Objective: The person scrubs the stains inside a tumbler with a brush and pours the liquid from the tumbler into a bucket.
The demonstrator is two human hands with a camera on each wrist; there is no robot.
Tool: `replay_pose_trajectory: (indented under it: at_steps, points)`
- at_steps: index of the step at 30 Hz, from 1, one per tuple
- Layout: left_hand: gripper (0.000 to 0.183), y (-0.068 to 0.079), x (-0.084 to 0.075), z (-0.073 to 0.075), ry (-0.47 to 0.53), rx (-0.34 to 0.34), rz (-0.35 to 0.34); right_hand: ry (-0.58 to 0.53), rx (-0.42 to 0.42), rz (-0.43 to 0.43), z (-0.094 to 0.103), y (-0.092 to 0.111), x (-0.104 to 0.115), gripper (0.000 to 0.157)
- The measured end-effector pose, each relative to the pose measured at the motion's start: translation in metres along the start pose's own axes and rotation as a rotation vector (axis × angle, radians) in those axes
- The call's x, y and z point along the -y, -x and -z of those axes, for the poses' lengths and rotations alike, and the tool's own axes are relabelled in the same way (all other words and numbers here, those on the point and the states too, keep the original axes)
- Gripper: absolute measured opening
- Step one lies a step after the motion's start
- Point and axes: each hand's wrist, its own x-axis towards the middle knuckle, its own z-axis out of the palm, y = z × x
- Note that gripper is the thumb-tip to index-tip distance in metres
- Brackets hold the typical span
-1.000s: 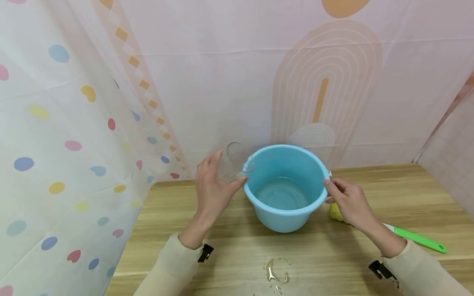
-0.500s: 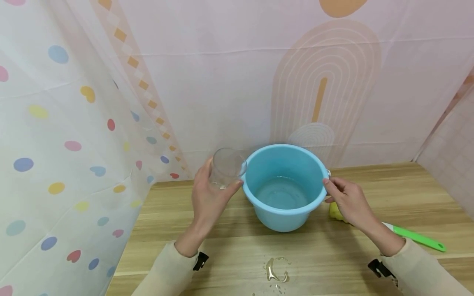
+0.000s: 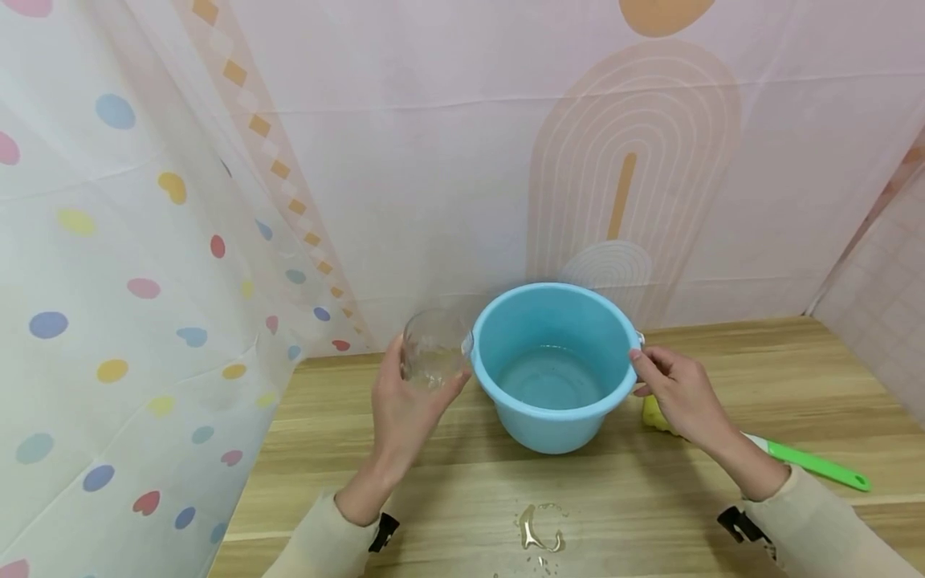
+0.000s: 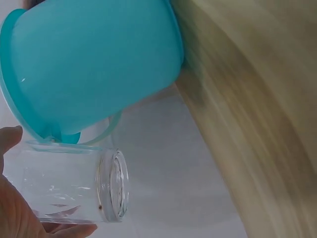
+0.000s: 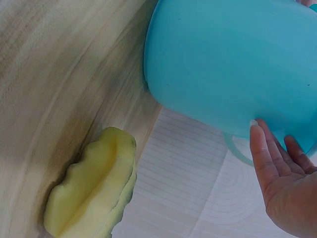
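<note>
In the head view, my left hand (image 3: 406, 413) grips a clear drinking glass (image 3: 436, 347) with thumb and fingers round its sides. The glass stands nearly upright in the hand, raised off the table and right beside the left rim of a light blue bucket (image 3: 545, 433). Its thick base (image 4: 116, 186) shows in the left wrist view. Shallow water (image 3: 552, 379) covers the bucket's bottom. On the other side, my right hand (image 3: 679, 389) pinches the bucket's right rim, thumb on top; its fingers lie against the outer wall in the right wrist view.
A wavy yellow sponge (image 5: 91, 186) lies on the wooden table (image 3: 433, 514), right of the bucket. In line with it, a green and white handle (image 3: 817, 464) comes out from behind my right wrist. Spilled water (image 3: 542, 531) lies in front. Patterned curtains (image 3: 405, 185) hang behind and left.
The glass, at first tipped toward the bucket's left rim, has turned upright and come down and left with my left hand. My right hand and the bucket stay put.
</note>
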Motion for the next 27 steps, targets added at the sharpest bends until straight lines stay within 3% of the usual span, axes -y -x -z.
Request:
replay_pose_trajectory:
  at_steps: [27]
  points:
    - [0.081, 0.036, 0.0, 0.003, 0.006, -0.041, -0.15, 0.005, -0.004, -0.002, 0.001, 0.002, 0.002, 0.041]
